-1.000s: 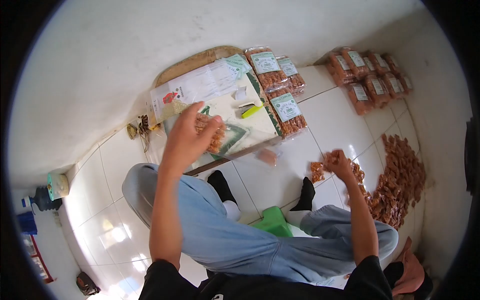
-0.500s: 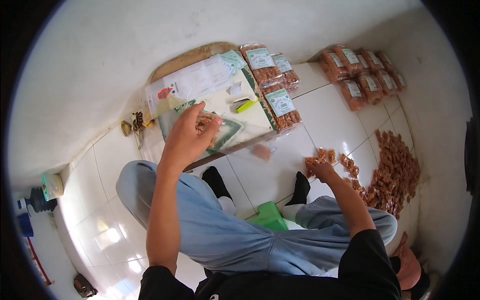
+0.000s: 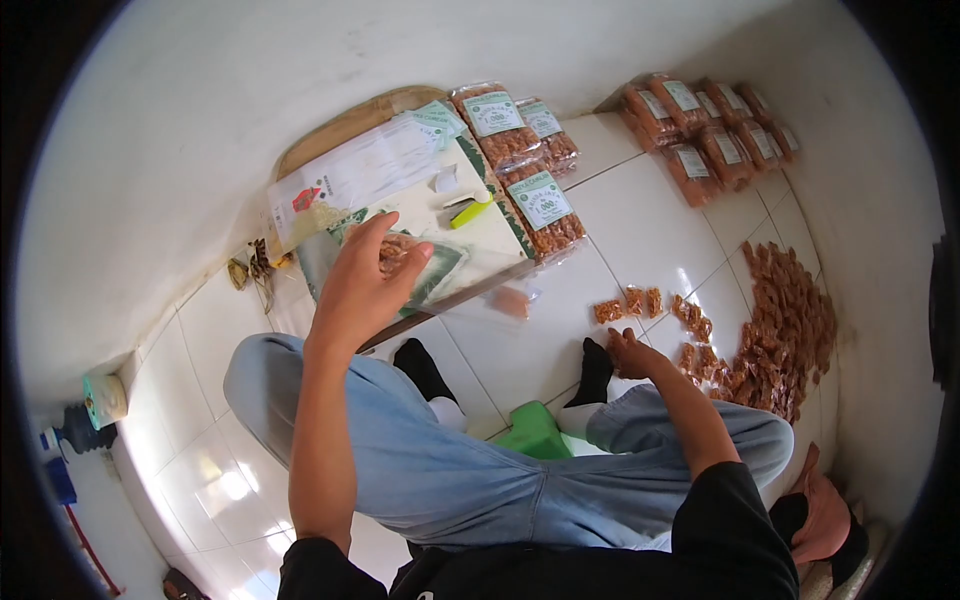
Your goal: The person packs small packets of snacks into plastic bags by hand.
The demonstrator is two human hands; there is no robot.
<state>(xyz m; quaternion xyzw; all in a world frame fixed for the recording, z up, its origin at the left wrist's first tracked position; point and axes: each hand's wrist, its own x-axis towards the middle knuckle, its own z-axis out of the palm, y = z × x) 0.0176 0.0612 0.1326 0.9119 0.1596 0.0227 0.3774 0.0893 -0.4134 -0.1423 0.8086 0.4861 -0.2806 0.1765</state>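
My left hand (image 3: 362,285) is curled round a clear plastic bag (image 3: 465,318), with small brown snack pieces (image 3: 395,252) showing between thumb and fingers. The bag's loose end trails to the right over the board's edge. My right hand (image 3: 634,357) is low over the floor beside my right foot, its fingers bent and slightly apart, with nothing visible in them. Just beyond its fingertips lies a small snack packet (image 3: 608,311), with two more packets (image 3: 644,301) to its right. Other small packets (image 3: 693,318) lie further right.
A heap of small packets (image 3: 785,320) spreads along the right wall. Filled, labelled bags (image 3: 541,205) lean by the white board (image 3: 495,245), which holds a yellow-green stapler (image 3: 470,212) and plastic sleeves (image 3: 370,165). More filled bags (image 3: 730,150) stand in the far corner. A green stool (image 3: 535,432) is between my legs.
My right hand has drawn back from the small packets toward my foot, uncovering the nearest one on the floor. My left hand still holds the bag. The view has shifted slightly.
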